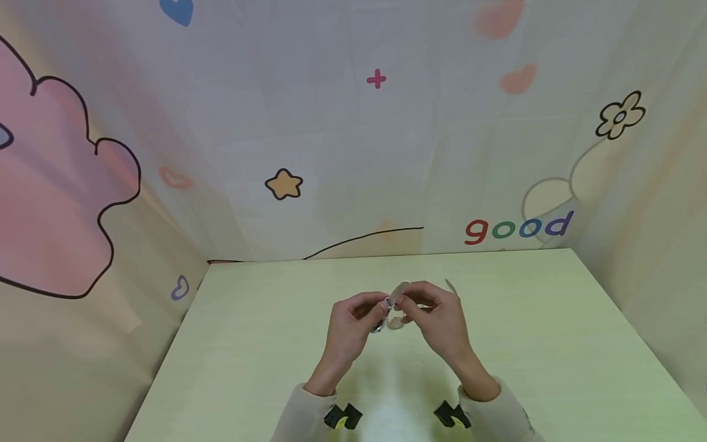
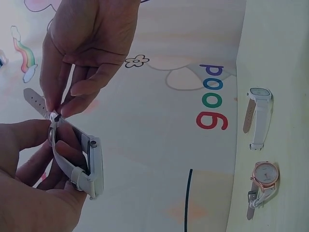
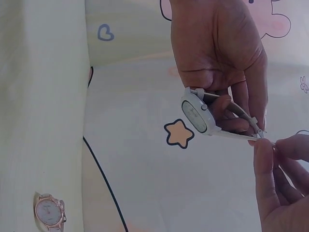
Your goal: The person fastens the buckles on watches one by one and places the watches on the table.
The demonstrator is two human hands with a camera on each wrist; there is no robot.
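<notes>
Both hands hold a white-strapped wristwatch with a rectangular face in mid-air; its case shows in the right wrist view. My left hand has fingers inside the strap loop, and its thumb and a finger pinch the strap by the buckle. The fingers of my right hand pinch the strap at the same spot. In the left wrist view, the perforated strap end sticks out past the buckle. In the head view the hands hide much of the watch.
On the pale table lie a round rose-gold watch and another white watch. The right hand partly covers them in the head view. A printed curtain hangs behind the table's far edge.
</notes>
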